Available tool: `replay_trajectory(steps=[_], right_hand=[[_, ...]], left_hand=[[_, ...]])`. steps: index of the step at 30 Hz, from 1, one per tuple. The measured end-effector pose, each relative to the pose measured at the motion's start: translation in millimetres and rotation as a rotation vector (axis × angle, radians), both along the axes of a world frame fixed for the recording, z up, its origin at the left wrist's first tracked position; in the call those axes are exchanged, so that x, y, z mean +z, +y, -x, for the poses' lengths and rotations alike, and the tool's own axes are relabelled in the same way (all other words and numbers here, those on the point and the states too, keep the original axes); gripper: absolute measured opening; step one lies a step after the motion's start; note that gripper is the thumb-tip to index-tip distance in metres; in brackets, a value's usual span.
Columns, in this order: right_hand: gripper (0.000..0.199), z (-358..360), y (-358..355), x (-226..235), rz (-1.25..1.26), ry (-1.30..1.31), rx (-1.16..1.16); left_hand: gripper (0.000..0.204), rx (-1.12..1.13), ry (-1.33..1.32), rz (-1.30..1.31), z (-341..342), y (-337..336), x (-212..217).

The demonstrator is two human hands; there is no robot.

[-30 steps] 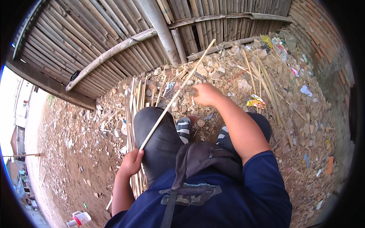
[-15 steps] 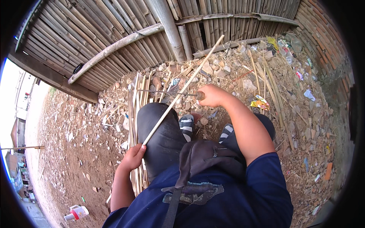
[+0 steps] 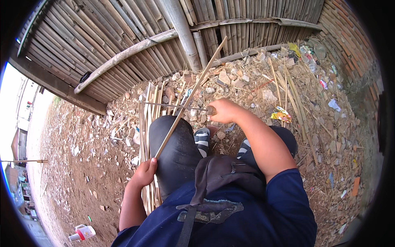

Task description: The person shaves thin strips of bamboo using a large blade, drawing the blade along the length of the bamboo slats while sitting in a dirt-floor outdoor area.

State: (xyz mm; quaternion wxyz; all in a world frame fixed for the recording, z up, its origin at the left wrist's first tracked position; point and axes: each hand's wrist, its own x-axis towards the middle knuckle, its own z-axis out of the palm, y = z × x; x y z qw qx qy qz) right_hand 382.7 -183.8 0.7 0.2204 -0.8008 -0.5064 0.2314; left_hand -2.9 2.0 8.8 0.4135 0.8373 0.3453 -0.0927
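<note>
My left hand [image 3: 145, 171] is closed around the lower end of a long, thin bamboo strip [image 3: 180, 116], thumb on top. Slanting up and away over my left knee, the strip has its far tip in front of the bamboo fence. My right hand [image 3: 224, 111] grips the handle of a long, narrow-bladed knife [image 3: 196, 108]. Its blade points left and crosses the strip beyond the knee; whether it cuts in, I cannot tell. Beside my left leg lies a bundle of bamboo strips [image 3: 145, 123], running from my left forearm toward the fence.
A bamboo fence [image 3: 135, 37] stands ahead, and a brick wall [image 3: 349, 37] rises at the right. Stones and litter cover the ground, with loose bamboo strips [image 3: 297, 99] at the right. A clear plastic jug [image 3: 84, 232] with a red band lies at the lower left.
The strip has turned, showing a browner side, and its far tip has swung left. My right hand and the knife have shifted slightly left and nearer. My left hand stays nearly in place.
</note>
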Motion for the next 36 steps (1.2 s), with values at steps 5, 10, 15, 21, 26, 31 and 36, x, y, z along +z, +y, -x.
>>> replay_trajectory(steps=[5, 10, 15, 21, 26, 31, 36], right_hand=[[0.025, 25, -6, 47, 0.071, -0.09, 0.03], [0.023, -17, -9, 10, -0.014, 0.02, -0.13], [0.02, 1, -3, 29, 0.066, -0.064, -0.102], [0.021, 14, -5, 35, 0.057, -0.039, 0.043], [0.023, -20, -8, 6, -0.009, 0.015, -0.154], [0.023, 13, -7, 42, 0.093, -0.066, -0.062], [0.029, 20, -4, 22, 0.036, -0.121, 0.032]], left_hand=[[0.046, -0.079, -0.011, -0.301, -6, -23, 10], [0.045, -0.116, -0.055, -0.376, -8, -20, 6], [0.041, -0.149, -0.057, -0.469, -8, -26, 10], [0.038, -0.169, -0.096, -0.473, -6, -24, 0], [0.039, -0.157, -0.042, -0.459, -10, -23, 8], [0.037, -0.139, 0.044, -0.516, -11, -33, 14], [0.034, -0.141, -0.058, -0.515, -8, -31, -1]])
